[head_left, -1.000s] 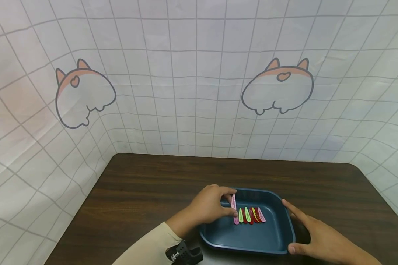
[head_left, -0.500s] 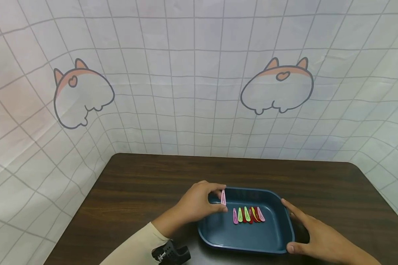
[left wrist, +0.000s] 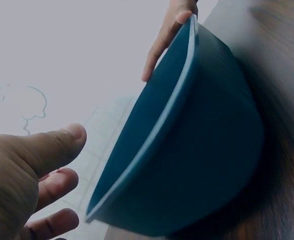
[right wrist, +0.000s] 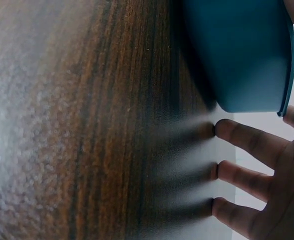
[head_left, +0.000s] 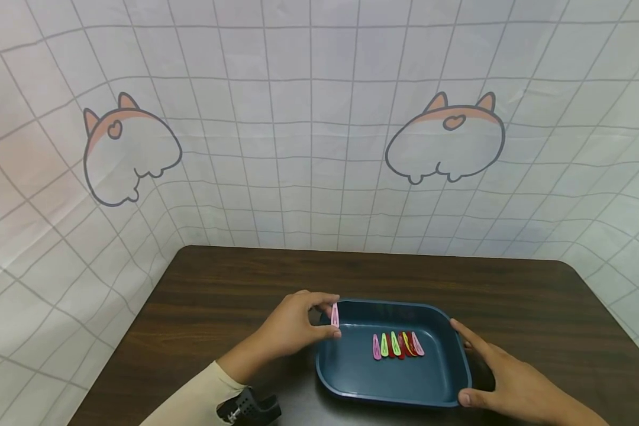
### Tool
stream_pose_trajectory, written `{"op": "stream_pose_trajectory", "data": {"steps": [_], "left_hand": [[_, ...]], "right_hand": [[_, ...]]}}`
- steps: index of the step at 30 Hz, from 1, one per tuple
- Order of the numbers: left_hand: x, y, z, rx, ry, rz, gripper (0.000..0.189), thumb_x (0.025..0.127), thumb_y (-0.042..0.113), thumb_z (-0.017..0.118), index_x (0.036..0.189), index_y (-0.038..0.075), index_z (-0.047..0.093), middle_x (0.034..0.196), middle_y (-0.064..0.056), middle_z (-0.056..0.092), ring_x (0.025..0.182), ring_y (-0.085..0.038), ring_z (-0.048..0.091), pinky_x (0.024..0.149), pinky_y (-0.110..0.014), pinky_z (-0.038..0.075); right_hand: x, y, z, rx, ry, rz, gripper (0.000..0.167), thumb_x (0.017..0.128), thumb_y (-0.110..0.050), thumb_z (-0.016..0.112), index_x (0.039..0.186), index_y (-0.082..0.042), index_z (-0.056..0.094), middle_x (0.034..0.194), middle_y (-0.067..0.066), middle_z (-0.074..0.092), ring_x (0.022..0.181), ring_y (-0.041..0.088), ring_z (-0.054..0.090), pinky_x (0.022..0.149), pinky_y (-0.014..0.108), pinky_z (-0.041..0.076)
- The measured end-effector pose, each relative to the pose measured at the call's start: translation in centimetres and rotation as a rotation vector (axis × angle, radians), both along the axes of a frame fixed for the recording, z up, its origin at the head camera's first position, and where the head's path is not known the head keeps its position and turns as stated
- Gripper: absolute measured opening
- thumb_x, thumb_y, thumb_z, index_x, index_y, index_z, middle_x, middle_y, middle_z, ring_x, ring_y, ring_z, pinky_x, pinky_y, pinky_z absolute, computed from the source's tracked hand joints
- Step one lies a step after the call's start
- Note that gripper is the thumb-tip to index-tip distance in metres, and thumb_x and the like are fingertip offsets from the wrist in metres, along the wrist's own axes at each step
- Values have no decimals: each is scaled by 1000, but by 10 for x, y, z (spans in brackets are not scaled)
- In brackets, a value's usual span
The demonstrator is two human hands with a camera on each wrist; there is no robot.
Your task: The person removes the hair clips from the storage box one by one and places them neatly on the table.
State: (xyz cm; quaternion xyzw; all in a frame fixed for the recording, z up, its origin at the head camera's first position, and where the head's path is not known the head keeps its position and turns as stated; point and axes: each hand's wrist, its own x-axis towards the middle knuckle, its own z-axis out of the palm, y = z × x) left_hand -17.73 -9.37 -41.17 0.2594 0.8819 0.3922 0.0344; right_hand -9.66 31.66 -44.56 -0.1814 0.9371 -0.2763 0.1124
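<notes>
My left hand [head_left: 293, 322] pinches a pink snap hair clip [head_left: 335, 315] upright between thumb and fingers, over the left end of a dark blue tray [head_left: 389, 381]. In the left wrist view the left hand [left wrist: 36, 175] is beside the tray's wall [left wrist: 197, 145], and the clip is hidden. A row of several hair clips, pink, green, red and yellow, lies in the tray, with a pink clip [head_left: 376, 347] at its left end. At the tray's right side, my right hand [head_left: 511, 378] touches the rim with straight thumb and index finger; its other fingers [right wrist: 247, 180] reach down near the table.
The tray stands on a dark wood-grain table [head_left: 234, 284] with rounded corners. A white grid-patterned curtain [head_left: 298, 148] with dog drawings hangs behind and on both sides. A black wrist-worn device [head_left: 250, 408] sits on the left forearm.
My left hand has moved left, carrying the pink clip away from the row to the tray's left end. The right hand has stayed at the rim.
</notes>
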Motion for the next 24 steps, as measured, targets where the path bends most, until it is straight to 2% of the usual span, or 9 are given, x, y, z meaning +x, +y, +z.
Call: {"op": "stream_pose_trajectory", "data": {"steps": [8,16,18,24], "left_hand": [[-2,-18,-8,39,29,24,57,79,25,91,129,7,70,93,12,68,101,-16,63,97,-49,48],[-5,-33,-16,45,36,39,56,80,27,90,128,7,71,95,10,68,101,-19,63,96,-51,49],[-6,-36,-18,47,37,37,56,80,27,90,128,6,71,98,8,69,102,-21,64,96,-52,49],[-9,-43,-25,43,53,44,57,77,26,92,128,11,72,122,2,70,119,-22,62,102,-49,47]], "right_hand": [[1,-1,1,5,14,2,111,85,-50,81,165,-34,5,145,31,49,123,55,53,70,68,51],[1,-2,-1,9,11,-6,113,84,-52,81,165,-33,5,146,31,48,122,56,53,68,68,51],[1,-2,-1,13,12,-9,113,84,-52,81,165,-32,6,146,31,48,122,55,54,68,68,51],[0,-2,-2,19,1,-12,113,84,-52,81,166,-32,5,148,33,45,121,57,54,69,68,51]]}}
